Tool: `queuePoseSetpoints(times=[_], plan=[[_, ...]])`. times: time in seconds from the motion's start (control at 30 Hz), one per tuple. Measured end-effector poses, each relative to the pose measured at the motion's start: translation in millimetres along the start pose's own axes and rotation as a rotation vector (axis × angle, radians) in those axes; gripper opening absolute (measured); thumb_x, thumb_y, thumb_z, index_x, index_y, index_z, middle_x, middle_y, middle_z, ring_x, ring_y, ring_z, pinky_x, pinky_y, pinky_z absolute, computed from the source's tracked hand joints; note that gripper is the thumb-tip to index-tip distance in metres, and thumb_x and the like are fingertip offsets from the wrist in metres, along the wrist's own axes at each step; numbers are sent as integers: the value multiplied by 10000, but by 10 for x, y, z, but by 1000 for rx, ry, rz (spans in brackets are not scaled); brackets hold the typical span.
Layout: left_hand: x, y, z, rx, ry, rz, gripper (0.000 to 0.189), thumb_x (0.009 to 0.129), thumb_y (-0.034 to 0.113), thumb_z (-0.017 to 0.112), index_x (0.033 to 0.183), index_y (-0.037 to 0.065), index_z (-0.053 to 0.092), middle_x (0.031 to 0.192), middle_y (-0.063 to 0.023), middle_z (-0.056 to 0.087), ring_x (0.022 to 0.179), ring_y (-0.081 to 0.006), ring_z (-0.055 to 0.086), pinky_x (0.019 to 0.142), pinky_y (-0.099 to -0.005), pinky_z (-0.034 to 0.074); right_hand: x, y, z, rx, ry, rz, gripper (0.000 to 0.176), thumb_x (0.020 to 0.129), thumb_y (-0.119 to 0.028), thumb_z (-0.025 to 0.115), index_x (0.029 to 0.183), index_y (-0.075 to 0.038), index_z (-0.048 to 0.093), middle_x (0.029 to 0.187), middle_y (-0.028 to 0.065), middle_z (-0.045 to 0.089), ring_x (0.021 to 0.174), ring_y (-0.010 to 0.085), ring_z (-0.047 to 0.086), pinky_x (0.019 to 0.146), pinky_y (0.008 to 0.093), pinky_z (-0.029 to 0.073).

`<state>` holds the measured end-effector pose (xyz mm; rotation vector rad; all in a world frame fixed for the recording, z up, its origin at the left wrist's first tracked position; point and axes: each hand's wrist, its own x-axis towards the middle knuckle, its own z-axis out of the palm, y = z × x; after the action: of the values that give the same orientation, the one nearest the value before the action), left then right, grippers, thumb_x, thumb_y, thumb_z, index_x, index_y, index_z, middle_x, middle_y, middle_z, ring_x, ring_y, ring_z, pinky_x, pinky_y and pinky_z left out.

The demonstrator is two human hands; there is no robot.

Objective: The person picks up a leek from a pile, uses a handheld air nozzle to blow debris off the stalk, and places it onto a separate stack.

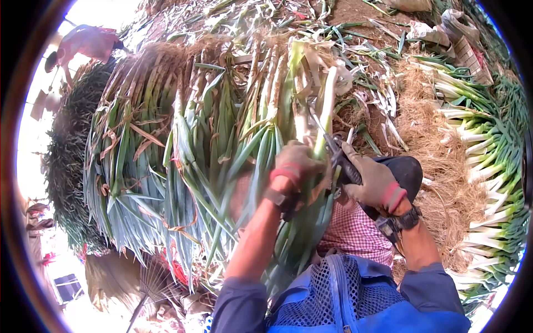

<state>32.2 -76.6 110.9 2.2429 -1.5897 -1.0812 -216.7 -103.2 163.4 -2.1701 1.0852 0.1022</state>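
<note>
My left hand (297,165), in a grey-tan glove with a red cuff, is closed around a long green onion (328,100). Its white stalk points away from me, and its leaves trail down over my lap. In my right hand (371,175), gloved likewise, is a black-handled air blow gun (345,162). The thin metal nozzle of the gun points up and left, close beside the stalk. Peeled, pale outer skin hangs loose near the root end. A thick pile of unpeeled green onions (205,127) lies just left of my left hand, roots away from me.
Along the right lies a row of cleaned green onions (483,183) with white stalks, roots toward the middle. Peeled skins and leaf scraps (383,100) litter the brown ground ahead. A wire rake (150,283) stands at lower left. Crumpled sacks (433,33) lie at far right.
</note>
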Motion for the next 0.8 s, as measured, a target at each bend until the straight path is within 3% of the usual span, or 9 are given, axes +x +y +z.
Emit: queuePoseSetpoints(times=[0.1,0.2,0.23,0.27,0.33,0.4,0.67,0.73,0.8], plan=[[-42,114,371,-134,-73,-48,542,744,457,930,1052,25,816,1051,-151,781,913,-364,757,851,-409,622,166,104,82,52,-27,-109,1057,822,-337,771,1739,-129,288,1282,289,690,1166,447,697,1027,497,543],[-143,52,167,-209,-207,40,387,846,303,897,1071,1,805,894,-107,794,834,-219,766,741,-377,595,348,127,234,-6,102,-148,1049,826,-335,766,1736,-122,289,1301,296,695,1179,445,699,1016,494,549],[-42,-241,342,-329,-82,89,355,896,256,855,1105,-25,796,876,-67,789,796,-171,749,699,-346,588,387,-68,101,28,-20,-23,1036,833,-325,756,1734,-120,289,1240,270,720,1150,445,712,1009,501,556],[-110,-285,144,-459,-56,-18,305,905,220,835,1108,-7,810,872,-88,796,775,-156,738,703,-336,592,420,-185,90,31,-22,-23,1036,833,-325,756,1734,-120,289,1240,270,720,1150,445,712,1009,501,556],[-73,-605,13,-149,359,68,182,909,229,770,1007,97,848,926,-151,810,849,-263,802,831,-391,626,457,-336,131,64,-221,-26,1029,838,-332,753,1732,-119,291,1192,249,736,1118,442,724,990,507,564],[43,-866,-126,-8,498,-78,210,915,266,754,997,96,846,949,-151,815,883,-343,793,835,-420,622,598,-292,380,47,-173,-80,1027,847,-353,750,1737,-140,284,1167,246,735,1098,434,729,982,509,566],[280,-915,-326,189,568,-89,346,870,398,829,1061,111,802,1084,-155,753,1105,-398,690,989,-495,527,1064,-482,449,-68,-225,54,1031,856,-320,766,1740,-114,278,1208,250,725,1102,446,724,996,510,558],[390,-858,-332,259,577,-66,386,848,421,848,1074,113,793,1098,-150,754,1102,-393,693,983,-490,529,1447,-220,615,-37,28,-83,1032,851,-323,756,1746,-148,274,1197,242,731,1090,440,730,988,509,559],[507,-817,-353,328,587,-47,427,827,444,868,1087,116,785,1112,-146,755,1099,-387,697,977,-485,531,1654,-484,190,-34,-135,146,1022,837,-302,723,1751,-187,279,1228,231,746,1108,403,736,993,499,562]])
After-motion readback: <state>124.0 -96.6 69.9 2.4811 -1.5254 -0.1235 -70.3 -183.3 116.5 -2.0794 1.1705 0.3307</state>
